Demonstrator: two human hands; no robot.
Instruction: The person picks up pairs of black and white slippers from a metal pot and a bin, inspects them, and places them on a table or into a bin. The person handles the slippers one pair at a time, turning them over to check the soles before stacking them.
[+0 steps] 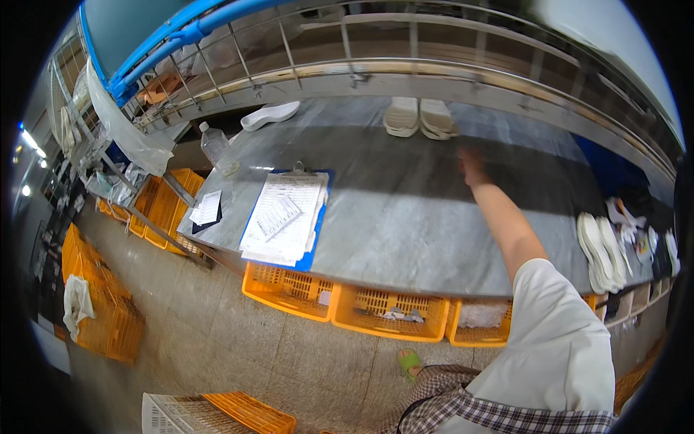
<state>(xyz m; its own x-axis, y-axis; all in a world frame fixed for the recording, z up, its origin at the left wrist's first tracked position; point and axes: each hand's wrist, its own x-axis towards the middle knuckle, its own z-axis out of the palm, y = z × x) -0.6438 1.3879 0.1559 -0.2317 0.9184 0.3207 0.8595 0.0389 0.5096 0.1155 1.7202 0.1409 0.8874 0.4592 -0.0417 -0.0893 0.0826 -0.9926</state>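
Observation:
My right hand (472, 168) reaches out over the grey marbled table (390, 210). Its fingers are smeared by motion, so how they are held cannot be made out. Just beyond it and to its left stand two cream shoe soles, a left one (401, 118) and a right one (437, 120), side by side at the table's far edge. A gap shows between the hand and the soles. Another white sole (270, 115) lies farther left along that edge. My left hand is out of the picture.
A blue clipboard (323, 220) with papers, a plastic bottle (214, 145) and a paper slip (207, 210) are on the table's left. White soles (597, 253) lie at right. Orange crates (390, 329) sit below the front edge; a wire rack (347, 43) runs behind.

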